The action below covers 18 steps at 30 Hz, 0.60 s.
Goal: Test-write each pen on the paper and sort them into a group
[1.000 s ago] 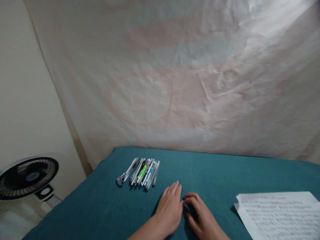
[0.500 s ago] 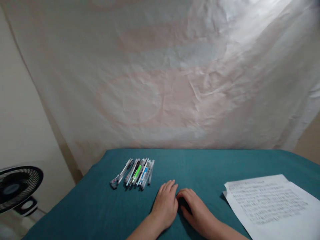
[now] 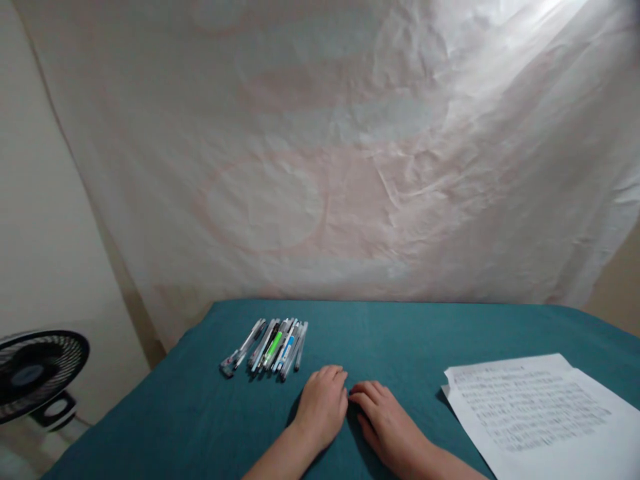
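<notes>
My left hand (image 3: 324, 403) rests palm down on the green cloth, fingers lying forward and slightly bent, with nothing seen in it. Close beside it, my right hand (image 3: 384, 417) lies loosely curved, its thumb apart from the fingers and no object visible in it. The fingertips of the right come up to the side of the left; whether they touch is hard to make out. Beyond my left hand, to the left, several pens (image 3: 275, 347) lie side by side, one with a bright green label and another with a blue one.
Sheets of paper (image 3: 540, 407) covered in handwriting lie at the right of the table (image 3: 390, 333). A black fan (image 3: 37, 373) stands off the table's left side. Behind hangs a creased pale sheet (image 3: 350, 167) with faint pink shapes.
My left hand has shifted slightly left and down, and my right hand has turned a little, its fingers lowered. The view has tilted slightly. The pens and paper stay put.
</notes>
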Each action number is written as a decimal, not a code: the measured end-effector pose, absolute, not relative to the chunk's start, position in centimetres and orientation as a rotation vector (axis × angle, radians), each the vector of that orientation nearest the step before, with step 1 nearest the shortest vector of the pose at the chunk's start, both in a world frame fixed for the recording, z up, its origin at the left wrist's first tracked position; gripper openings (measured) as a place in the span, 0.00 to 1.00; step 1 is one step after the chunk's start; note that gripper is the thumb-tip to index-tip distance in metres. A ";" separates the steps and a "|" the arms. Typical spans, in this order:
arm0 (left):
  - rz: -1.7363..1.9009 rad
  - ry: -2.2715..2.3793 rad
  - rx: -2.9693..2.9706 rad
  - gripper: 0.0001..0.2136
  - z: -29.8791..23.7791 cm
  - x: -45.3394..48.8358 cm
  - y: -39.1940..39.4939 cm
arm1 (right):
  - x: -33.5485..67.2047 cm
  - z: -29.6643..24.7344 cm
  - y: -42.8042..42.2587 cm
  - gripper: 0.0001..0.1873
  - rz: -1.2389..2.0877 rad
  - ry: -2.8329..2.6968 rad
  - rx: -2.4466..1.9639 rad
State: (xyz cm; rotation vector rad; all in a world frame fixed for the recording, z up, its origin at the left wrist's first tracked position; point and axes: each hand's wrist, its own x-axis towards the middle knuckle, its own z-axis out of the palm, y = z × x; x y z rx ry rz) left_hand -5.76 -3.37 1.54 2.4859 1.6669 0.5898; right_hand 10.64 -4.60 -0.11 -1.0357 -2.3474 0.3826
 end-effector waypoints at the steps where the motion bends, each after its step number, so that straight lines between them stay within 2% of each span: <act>1: 0.623 1.655 2.472 0.14 1.8 -6.2 -3.1 | 10.7 -0.1 -4.6 0.13 0.385 -2.351 -1.032; 6: 0.756 1.838 2.412 0.12 2.8 -10.0 -0.7 | 10.7 0.1 -4.7 0.14 0.391 -2.368 -1.008; 12: 0.529 2.250 2.409 0.10 2.5 -13.3 3.4 | 10.8 0.3 -4.7 0.14 0.400 -2.364 -1.006; 18: 0.484 2.413 2.370 0.08 1.9 -12.2 5.9 | 10.8 0.6 -4.7 0.17 0.423 -2.364 -1.014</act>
